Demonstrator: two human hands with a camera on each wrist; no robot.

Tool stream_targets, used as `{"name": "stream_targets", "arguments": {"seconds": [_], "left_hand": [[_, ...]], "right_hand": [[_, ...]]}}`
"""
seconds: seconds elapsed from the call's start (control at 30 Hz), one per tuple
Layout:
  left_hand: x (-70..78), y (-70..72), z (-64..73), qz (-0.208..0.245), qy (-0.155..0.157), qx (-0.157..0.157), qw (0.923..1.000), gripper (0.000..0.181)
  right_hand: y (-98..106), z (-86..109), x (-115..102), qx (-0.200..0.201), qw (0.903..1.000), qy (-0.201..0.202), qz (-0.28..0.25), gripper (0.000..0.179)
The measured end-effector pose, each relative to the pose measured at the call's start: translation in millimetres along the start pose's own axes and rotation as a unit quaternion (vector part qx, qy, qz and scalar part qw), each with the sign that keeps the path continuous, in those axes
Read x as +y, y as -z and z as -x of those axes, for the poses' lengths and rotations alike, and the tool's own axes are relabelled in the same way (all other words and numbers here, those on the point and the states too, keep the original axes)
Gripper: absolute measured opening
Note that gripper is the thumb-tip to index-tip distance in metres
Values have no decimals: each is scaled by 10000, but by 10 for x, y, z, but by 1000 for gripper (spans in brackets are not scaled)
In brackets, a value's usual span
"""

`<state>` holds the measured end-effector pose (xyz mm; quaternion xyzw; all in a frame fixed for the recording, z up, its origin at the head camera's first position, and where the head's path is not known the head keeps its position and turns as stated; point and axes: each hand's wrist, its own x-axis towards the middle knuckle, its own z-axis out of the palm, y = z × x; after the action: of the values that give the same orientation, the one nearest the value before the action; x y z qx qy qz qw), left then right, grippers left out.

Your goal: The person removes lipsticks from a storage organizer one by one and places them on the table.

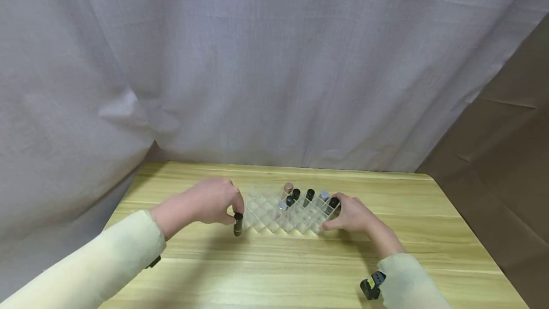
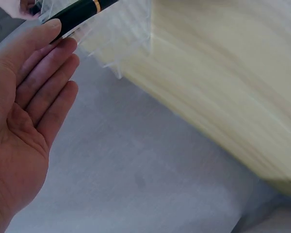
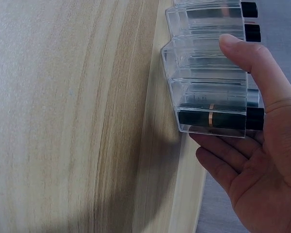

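Between thumb and fingertips, my left hand pinches a black lipstick tube by its upper end. A gold band rings the tube in the left wrist view. It hangs upright just left of a clear lipstick organizer with diamond-shaped compartments. My right hand grips the organizer's right end, thumb on the near side and fingers on the far side. A dark lipstick with a copper band stands in the end compartment, beside that hand's fingers.
Several more lipsticks fill compartments toward the organizer's right half, among them a copper-capped one, a silver-capped one and a black one. The wooden table meets a grey curtain behind. A brown panel stands at right.
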<state>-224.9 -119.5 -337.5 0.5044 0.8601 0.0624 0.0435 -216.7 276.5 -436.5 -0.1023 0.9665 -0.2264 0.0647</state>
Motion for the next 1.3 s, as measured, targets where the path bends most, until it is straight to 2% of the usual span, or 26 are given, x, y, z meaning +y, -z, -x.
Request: {"name": "stream_targets", "arguments": {"seconds": [0.53,0.77,0.97,1.3], "left_hand": [[35,-433,124,122,-335,333,9988,14],[39,-530,154,146,-337,396,9985,14],[51,-606,182,397,-187,322,9985,12],[51,-702,219,594,-134,488,9970,12]], "right_hand": [[2,-6,-5,13,10000,-14,5,98],[7,-15,-11,11,10000,-35,15,98],[12,-13,-8,-17,10000,-25,-11,97],[8,-21,-5,-15,10000,-32,5,97]]}}
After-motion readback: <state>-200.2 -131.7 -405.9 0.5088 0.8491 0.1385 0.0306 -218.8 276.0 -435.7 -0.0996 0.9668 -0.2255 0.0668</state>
